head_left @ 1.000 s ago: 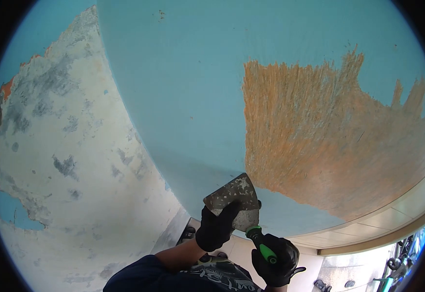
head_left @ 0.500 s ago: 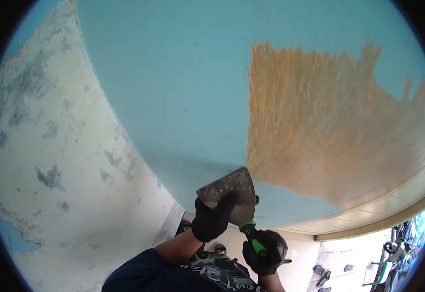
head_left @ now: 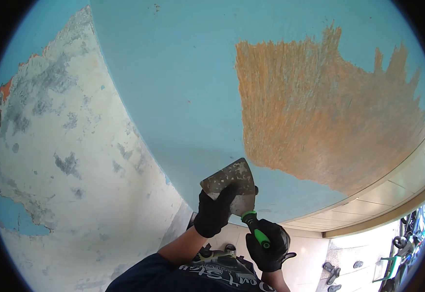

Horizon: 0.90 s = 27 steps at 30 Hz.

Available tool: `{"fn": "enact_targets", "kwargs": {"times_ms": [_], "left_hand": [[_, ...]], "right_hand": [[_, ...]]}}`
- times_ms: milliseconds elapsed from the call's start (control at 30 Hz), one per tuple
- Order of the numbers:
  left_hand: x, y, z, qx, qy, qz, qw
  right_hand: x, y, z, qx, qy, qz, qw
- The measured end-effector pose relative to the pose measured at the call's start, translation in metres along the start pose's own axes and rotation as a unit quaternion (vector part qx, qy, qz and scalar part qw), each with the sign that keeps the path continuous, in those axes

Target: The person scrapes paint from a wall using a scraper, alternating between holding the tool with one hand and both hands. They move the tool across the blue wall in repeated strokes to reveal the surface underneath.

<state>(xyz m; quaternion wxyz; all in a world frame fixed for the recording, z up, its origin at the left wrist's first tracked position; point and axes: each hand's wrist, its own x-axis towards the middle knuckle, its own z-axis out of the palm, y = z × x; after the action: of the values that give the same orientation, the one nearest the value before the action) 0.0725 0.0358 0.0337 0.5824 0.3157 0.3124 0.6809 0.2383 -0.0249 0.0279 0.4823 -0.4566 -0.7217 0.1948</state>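
A wide scraper [head_left: 228,176] with a green and black handle is held in both hands, its broad edge pointing up toward the wall. Grey smears and worn spots mark its metal blade. My left hand [head_left: 213,214], in a black glove, grips the blade from the side, with the thumb across its face and the other fingers mostly hidden behind. My right hand [head_left: 270,247], gloved too, is closed around the handle. Beyond the blade stands the light-blue wall [head_left: 173,87], with a scraped orange-brown patch [head_left: 295,107] just above and right of the blade's corner.
On the left, an adjoining wall [head_left: 100,185] is whitish with grey blotches. A tiled ledge [head_left: 388,192] curves along the wall's foot at right. Dark sandals [head_left: 332,273] lie on the floor, near a green-edged stool [head_left: 391,268] and parked motorbikes [head_left: 407,243].
My view has shifted a little, so the orange-brown patch sits further left and higher. Both hands keep their grip on the scraper, its blade turned slightly and showing more light spots.
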Motion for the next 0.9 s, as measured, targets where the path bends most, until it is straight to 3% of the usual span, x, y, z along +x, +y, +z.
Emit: {"fn": "enact_targets", "kwargs": {"times_ms": [467,533,700,800,900], "left_hand": [[0.013,-0.004,0.002,0.018,-0.015,0.019,1.000],[0.015,-0.002,0.004,-0.051,-0.002,-0.006,0.999],[0.040,0.033,0.018,0.025,0.066,0.081,0.994],[0.031,0.070,0.038,-0.032,-0.032,0.104,0.994],[0.002,0.034,0.018,0.002,-0.006,0.084,0.996]], "right_hand": [[0.015,0.011,-0.001,-0.033,-0.012,-0.009,0.999],[0.019,0.012,-0.001,-0.032,-0.019,-0.017,0.999],[0.069,-0.017,0.009,-0.019,0.060,-0.130,0.989],[0.064,-0.027,-0.011,-0.036,0.019,-0.183,0.982],[0.025,0.002,-0.008,0.019,0.006,-0.117,0.993]]}}
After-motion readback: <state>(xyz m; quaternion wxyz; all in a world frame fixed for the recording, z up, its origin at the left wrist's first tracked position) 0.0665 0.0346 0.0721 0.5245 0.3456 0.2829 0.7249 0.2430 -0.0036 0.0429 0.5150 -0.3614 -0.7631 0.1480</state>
